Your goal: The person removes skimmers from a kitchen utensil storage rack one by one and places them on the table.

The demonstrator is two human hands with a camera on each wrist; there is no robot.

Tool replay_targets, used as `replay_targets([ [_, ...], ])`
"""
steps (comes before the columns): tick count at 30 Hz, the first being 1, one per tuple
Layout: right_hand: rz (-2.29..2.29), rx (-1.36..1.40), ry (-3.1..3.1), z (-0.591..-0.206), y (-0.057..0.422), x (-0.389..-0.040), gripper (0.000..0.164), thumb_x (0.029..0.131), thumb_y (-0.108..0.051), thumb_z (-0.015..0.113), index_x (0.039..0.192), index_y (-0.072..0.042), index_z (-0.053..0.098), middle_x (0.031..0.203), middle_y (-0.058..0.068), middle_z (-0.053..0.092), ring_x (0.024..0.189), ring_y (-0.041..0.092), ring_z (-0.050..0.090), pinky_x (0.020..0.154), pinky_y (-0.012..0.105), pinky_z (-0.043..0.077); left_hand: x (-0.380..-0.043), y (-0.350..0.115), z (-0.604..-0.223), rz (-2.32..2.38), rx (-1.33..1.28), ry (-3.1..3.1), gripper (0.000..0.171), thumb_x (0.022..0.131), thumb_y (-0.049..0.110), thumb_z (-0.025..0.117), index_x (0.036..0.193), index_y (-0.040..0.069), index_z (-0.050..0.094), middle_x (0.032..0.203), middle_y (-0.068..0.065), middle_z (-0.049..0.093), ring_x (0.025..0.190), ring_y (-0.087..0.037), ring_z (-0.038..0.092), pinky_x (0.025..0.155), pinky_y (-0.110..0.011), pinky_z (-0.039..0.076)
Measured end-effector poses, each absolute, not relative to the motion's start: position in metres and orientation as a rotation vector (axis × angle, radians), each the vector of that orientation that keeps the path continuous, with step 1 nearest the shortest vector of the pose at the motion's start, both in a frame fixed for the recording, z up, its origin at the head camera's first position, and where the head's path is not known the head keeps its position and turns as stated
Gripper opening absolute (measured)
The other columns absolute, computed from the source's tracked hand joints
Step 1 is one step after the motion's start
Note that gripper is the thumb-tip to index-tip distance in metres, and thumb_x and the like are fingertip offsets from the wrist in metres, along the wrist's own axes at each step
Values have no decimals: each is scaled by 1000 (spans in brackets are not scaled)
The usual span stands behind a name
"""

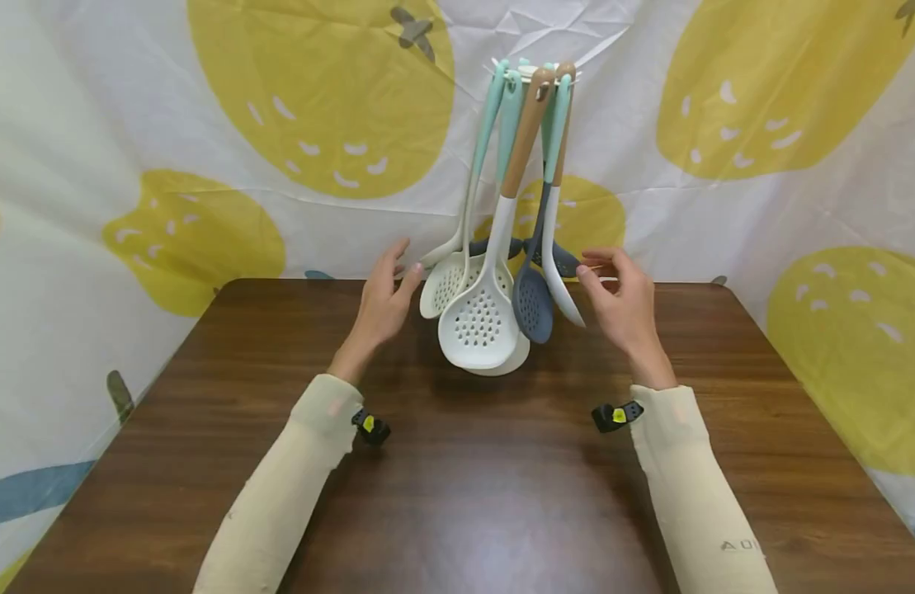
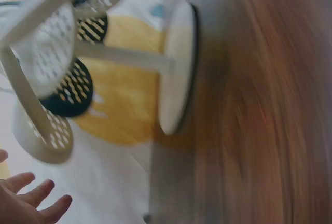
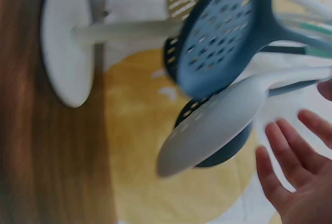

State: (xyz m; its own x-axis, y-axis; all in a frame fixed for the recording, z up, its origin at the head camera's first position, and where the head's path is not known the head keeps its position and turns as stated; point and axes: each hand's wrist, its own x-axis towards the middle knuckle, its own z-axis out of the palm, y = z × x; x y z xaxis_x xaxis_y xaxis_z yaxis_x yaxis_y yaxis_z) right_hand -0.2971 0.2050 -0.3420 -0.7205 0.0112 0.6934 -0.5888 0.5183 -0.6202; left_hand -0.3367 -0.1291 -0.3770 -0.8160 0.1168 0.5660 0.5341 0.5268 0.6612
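Observation:
A round utensil rack with a white top (image 1: 530, 73) and round base (image 2: 174, 97) carries several hanging skimmers. At the front is a white skimmer (image 1: 478, 326) with a brown handle. Right of it hang a dark blue-grey skimmer (image 1: 533, 307) and a white utensil seen edge-on (image 3: 212, 125). A cream skimmer (image 1: 442, 285) hangs on the left. My left hand (image 1: 383, 304) is beside the cream utensils, fingers spread and relaxed, holding nothing. On the other side my right hand (image 1: 624, 304) has loosely bent fingers near the blue-grey and white heads; the right wrist view shows no grip.
The rack stands towards the back of a dark brown wooden table (image 1: 464, 487). Behind it hangs a white cloth (image 1: 338, 235) with yellow fruit prints. Both wrists wear small black camera mounts.

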Motion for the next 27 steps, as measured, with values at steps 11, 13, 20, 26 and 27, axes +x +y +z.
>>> replay_targets([
  [11,913,507,-2453,-343,190,-293,39,87,-27,69,118,-7,58,86,4,62,73,18,60,65,37,46,-319,-100,-371,-1265,-508,-2233,55,88,47,60,135,18,56,141,-5,40,126,-23,39,94,-42,37],
  [13,872,513,-2454,-344,189,-296,40,86,-25,70,119,-7,57,82,3,61,71,18,59,63,36,45,-318,-100,-370,-1206,-507,-2224,50,85,45,63,127,17,63,141,-8,40,127,-23,38,96,-44,34],
  [20,886,565,-2405,-344,193,-301,42,81,-17,70,121,-6,57,89,9,61,71,21,55,63,37,40,-312,-98,-365,-1155,-552,-2071,44,79,38,71,110,8,70,119,-8,51,109,-21,48,88,-38,38],
  [26,927,568,-2369,-342,197,-303,44,74,-12,69,117,-5,60,98,12,59,73,22,59,68,39,43,-313,-97,-365,-1203,-597,-2139,43,80,33,71,113,5,67,109,-8,55,101,-23,52,78,-38,44],
  [27,936,562,-2362,-343,197,-303,43,73,-11,69,115,-5,60,97,12,58,73,23,60,69,39,43,-314,-97,-366,-1213,-597,-2167,45,80,33,71,114,5,66,110,-8,55,103,-23,52,78,-39,45],
])
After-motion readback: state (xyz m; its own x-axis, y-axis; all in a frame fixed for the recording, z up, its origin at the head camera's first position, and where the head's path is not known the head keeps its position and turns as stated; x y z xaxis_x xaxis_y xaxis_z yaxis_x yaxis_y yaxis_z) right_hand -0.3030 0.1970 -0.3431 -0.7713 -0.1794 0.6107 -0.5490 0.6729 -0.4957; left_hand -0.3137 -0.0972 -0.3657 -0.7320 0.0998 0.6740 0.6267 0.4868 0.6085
